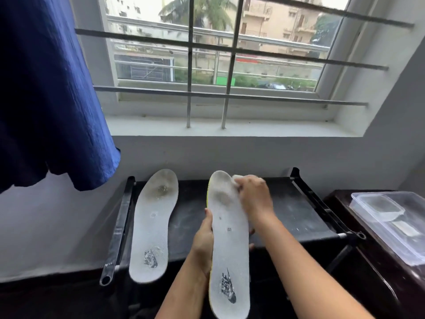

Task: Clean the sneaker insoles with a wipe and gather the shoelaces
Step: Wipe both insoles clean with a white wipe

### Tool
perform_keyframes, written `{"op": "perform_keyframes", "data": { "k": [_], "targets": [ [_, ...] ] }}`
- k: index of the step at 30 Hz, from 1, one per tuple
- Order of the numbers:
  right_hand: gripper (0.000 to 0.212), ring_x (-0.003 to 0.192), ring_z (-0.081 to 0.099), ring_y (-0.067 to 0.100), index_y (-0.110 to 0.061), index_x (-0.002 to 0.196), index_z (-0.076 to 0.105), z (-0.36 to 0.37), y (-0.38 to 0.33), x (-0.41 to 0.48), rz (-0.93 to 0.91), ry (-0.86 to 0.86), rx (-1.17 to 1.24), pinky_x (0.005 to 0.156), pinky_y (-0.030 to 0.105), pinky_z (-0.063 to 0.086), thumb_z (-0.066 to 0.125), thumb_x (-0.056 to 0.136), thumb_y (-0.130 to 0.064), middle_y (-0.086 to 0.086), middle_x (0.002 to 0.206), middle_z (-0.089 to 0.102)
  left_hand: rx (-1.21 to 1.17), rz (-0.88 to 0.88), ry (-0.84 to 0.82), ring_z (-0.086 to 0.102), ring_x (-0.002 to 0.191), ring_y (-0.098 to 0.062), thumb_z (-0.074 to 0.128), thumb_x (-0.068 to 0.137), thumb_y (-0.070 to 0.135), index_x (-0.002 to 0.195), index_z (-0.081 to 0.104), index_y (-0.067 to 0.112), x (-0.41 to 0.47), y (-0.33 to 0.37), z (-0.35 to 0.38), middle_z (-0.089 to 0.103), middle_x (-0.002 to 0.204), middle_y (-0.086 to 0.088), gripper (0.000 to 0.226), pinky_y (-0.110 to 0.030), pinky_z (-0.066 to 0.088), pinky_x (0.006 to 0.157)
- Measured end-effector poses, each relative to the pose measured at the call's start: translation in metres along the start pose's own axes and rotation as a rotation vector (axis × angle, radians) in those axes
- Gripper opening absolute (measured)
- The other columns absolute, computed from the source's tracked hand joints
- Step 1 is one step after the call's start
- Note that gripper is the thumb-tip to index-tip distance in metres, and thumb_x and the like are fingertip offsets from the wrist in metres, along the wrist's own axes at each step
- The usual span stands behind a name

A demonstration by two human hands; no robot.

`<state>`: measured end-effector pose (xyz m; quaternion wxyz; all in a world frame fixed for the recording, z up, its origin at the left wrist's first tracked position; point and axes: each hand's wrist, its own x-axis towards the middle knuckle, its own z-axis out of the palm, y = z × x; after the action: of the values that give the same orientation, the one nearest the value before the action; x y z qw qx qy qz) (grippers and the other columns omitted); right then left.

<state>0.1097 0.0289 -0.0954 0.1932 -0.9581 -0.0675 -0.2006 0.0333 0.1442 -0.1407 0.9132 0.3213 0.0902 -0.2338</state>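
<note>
Two insoles are showing; my left hand [203, 240] is gripping the raised insole [228, 245] at its edge; my right hand [254, 196] is pinching a wipe [236, 179] against its toe; the second insole [154, 224] is lying flat on the worktop [292, 212].

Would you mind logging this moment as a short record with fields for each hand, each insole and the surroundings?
left hand: grips the held insole at its left edge, mid-length
right hand: presses a white wipe on that insole's toe end
other insole: lies flat on the black rack top, dark stain near the toe
clear plastic container: on the dark cabinet to the right
shoelaces: not visible
</note>
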Motion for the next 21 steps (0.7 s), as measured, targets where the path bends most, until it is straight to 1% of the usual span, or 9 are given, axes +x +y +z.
{"op": "perform_keyframes", "data": {
  "k": [2, 5, 6, 8, 11, 13, 17, 19, 21],
  "targets": [
    [0.014, 0.068, 0.049, 0.032, -0.008, 0.063, 0.055, -0.013, 0.005, 0.013, 0.096, 0.088, 0.063, 0.061, 0.033, 0.043, 0.05, 0.07, 0.004, 0.008, 0.066, 0.055, 0.019, -0.025, -0.004, 0.061, 0.108, -0.04, 0.025, 0.089, 0.066, 0.124, 0.059, 0.006, -0.002, 0.0, 0.001, 0.061, 0.124, -0.022, 0.078, -0.054, 0.047, 0.092],
    [0.02, 0.075, 0.059, 0.028, -0.009, 0.078, 0.067, -0.015, -0.026, 0.012, -0.113, 0.142, 0.132, 0.07, 0.034, 0.049, 0.057, 0.072, 0.007, 0.009, 0.079, 0.069, -0.021, -0.022, 0.019, 0.065, 0.098, -0.037, 0.03, 0.089, 0.063, 0.125, 0.058, 0.005, 0.002, 0.001, 0.004, 0.059, 0.125, -0.021, 0.074, -0.047, 0.056, 0.075],
    [0.023, 0.08, 0.061, 0.027, -0.011, 0.082, 0.068, -0.009, -0.036, 0.008, -0.197, 0.099, 0.135, 0.073, 0.033, 0.049, 0.057, 0.072, 0.007, 0.006, 0.084, 0.071, -0.026, 0.003, 0.051, 0.064, 0.097, -0.035, 0.034, 0.089, 0.059, 0.126, 0.057, 0.002, 0.005, 0.002, 0.004, 0.059, 0.123, -0.022, 0.072, -0.043, 0.055, 0.075],
    [0.021, 0.086, 0.061, 0.024, -0.012, 0.082, 0.066, 0.005, -0.04, 0.005, -0.294, 0.003, 0.077, 0.075, 0.029, 0.046, 0.054, 0.074, 0.002, 0.002, 0.087, 0.069, 0.001, 0.039, 0.082, 0.06, 0.105, -0.034, 0.035, 0.09, 0.054, 0.128, 0.056, 0.0, 0.01, 0.005, 0.001, 0.062, 0.118, -0.021, 0.069, -0.04, 0.049, 0.087],
    [0.021, 0.087, 0.059, 0.026, -0.011, 0.085, 0.069, 0.009, -0.021, 0.017, -0.102, 0.017, 0.076, 0.068, 0.026, 0.035, 0.048, 0.087, -0.008, 0.004, 0.087, 0.066, 0.019, 0.011, 0.022, 0.06, 0.107, -0.033, 0.023, 0.096, 0.053, 0.127, 0.056, 0.0, 0.006, 0.006, 0.0, 0.063, 0.118, -0.022, 0.069, -0.04, 0.046, 0.094],
    [0.022, 0.086, 0.058, 0.029, -0.009, 0.089, 0.069, 0.006, -0.01, 0.023, 0.013, 0.033, 0.044, 0.07, 0.031, 0.038, 0.047, 0.089, -0.009, 0.008, 0.086, 0.064, 0.01, -0.013, -0.016, 0.058, 0.109, -0.037, 0.02, 0.095, 0.056, 0.127, 0.056, 0.001, 0.005, 0.004, 0.001, 0.062, 0.12, -0.023, 0.073, -0.046, 0.043, 0.097],
    [0.025, 0.086, 0.059, 0.028, -0.013, 0.089, 0.072, 0.002, -0.016, 0.008, -0.12, -0.073, 0.095, 0.075, 0.034, 0.048, 0.051, 0.083, -0.003, 0.008, 0.086, 0.067, -0.025, -0.018, -0.025, 0.056, 0.112, -0.037, 0.024, 0.092, 0.058, 0.127, 0.056, 0.002, 0.008, 0.004, 0.002, 0.059, 0.124, -0.023, 0.073, -0.047, 0.043, 0.097],
    [0.033, 0.09, 0.063, 0.021, -0.017, 0.092, 0.074, -0.003, -0.022, -0.007, -0.169, -0.177, 0.225, 0.08, 0.03, 0.051, 0.052, 0.077, 0.003, 0.004, 0.092, 0.071, -0.037, 0.021, 0.017, 0.064, 0.099, -0.032, 0.024, 0.095, 0.053, 0.119, 0.059, 0.001, 0.011, 0.005, 0.0, 0.068, 0.107, -0.021, 0.068, -0.039, 0.051, 0.089],
    [0.038, 0.092, 0.064, 0.01, -0.019, 0.09, 0.076, -0.014, -0.024, -0.019, -0.133, -0.259, 0.311, 0.082, 0.018, 0.049, 0.053, 0.076, 0.007, -0.002, 0.094, 0.072, -0.06, 0.017, -0.022, 0.068, 0.086, -0.031, 0.02, 0.096, 0.055, 0.11, 0.063, 0.002, 0.011, 0.007, 0.001, 0.07, 0.095, -0.02, 0.07, -0.037, 0.054, 0.077]
  ]
}}
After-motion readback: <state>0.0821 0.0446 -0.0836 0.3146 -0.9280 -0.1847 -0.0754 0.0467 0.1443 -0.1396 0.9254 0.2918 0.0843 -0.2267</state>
